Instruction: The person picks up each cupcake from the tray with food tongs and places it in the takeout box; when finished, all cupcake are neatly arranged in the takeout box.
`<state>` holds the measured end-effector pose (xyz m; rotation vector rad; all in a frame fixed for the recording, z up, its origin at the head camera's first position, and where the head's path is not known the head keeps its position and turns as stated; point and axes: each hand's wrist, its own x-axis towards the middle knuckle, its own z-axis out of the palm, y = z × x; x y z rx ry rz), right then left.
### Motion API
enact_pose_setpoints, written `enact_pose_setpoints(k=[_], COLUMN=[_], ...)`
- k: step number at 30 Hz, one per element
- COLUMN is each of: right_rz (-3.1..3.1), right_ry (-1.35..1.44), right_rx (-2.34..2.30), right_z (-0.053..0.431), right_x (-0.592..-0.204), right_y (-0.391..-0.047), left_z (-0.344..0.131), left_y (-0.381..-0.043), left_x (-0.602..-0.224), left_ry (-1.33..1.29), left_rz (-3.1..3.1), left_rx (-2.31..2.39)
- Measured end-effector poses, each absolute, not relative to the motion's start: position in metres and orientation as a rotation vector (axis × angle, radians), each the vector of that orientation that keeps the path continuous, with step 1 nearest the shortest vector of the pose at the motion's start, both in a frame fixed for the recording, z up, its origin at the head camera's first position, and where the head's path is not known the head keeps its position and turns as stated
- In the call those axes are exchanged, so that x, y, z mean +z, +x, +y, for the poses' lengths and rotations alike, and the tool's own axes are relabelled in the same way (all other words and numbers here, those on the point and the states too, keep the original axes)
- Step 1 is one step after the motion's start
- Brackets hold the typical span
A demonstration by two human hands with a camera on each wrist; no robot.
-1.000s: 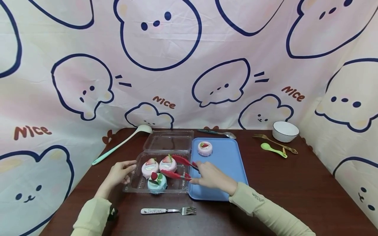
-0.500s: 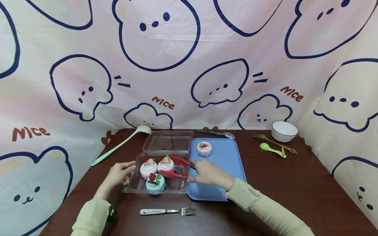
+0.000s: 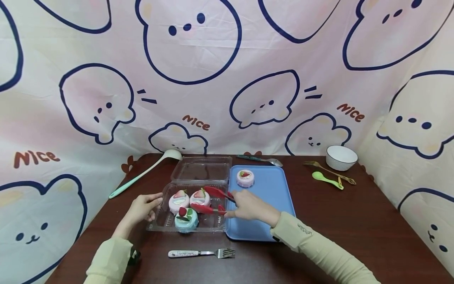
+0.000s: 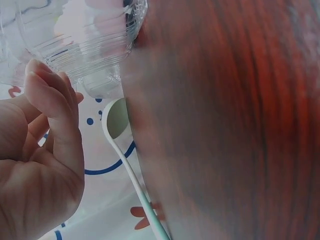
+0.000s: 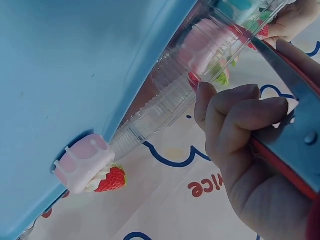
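My right hand (image 3: 250,206) grips red-tipped tongs (image 3: 217,193), also seen in the right wrist view with their metal arms (image 5: 292,75). The tong tips lie on either side of a pink strawberry-topped toy cake (image 3: 200,198). That cake sits in a clear plastic container (image 3: 216,225) beside another pink cake (image 3: 179,203) and a blue one (image 3: 186,221) topped with a red berry and green leaves. At the container's left edge, my left hand (image 3: 142,209) holds the rim with bent fingers, and the left wrist view shows its fingertips (image 4: 37,67) right at the clear wall.
The blue tray (image 3: 264,232) adjoins the container's right side and carries one pink cake (image 3: 245,178). A fork (image 3: 202,253) lies in front. Behind are a ladle (image 3: 149,169), the opened lid (image 3: 202,169) and a spoon (image 3: 260,159). A white bowl (image 3: 341,158) and green spoon (image 3: 327,180) stand right.
Almost nothing differs. The view shifts slightly, while the tongs stay around the pink cake and my left hand keeps its place at the container's edge.
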<state>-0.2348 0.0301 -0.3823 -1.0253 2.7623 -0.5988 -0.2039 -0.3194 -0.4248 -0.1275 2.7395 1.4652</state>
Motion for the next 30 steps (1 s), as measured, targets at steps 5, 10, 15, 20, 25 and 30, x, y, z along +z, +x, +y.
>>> enact_pose_setpoints(k=[5,10,15,20,25,30], right_rz=[2.763,2.741,2.719,2.694,2.704,2.726], right_ry=[-1.022,-1.027,-1.030,-1.046,-1.072,-1.085], right_rx=[-0.604,-0.622,-0.635,-0.655,-0.623,-0.583], right_z=[0.030,0.030,0.030,0.033,0.037,0.039], right_x=[-0.382,-0.382,-0.381,-0.381,-0.379,-0.376], right_y=[-0.235,-0.235,-0.238,-0.242,-0.246,-0.247], left_z=[-0.319,-0.319,-0.319,-0.319,-0.318,-0.318], left_y=[-0.203,-0.204,-0.204,-0.204,-0.204,-0.203], left_x=[-0.425,-0.425,-0.425,-0.425,-0.425,-0.425], left_ry=[-0.127,-0.129,-0.136,-0.140,-0.143,-0.149], left_rz=[2.749,2.747,2.746,2.743,2.742,2.746], left_rx=[1.457,1.460,1.458,1.464,1.462,1.458])
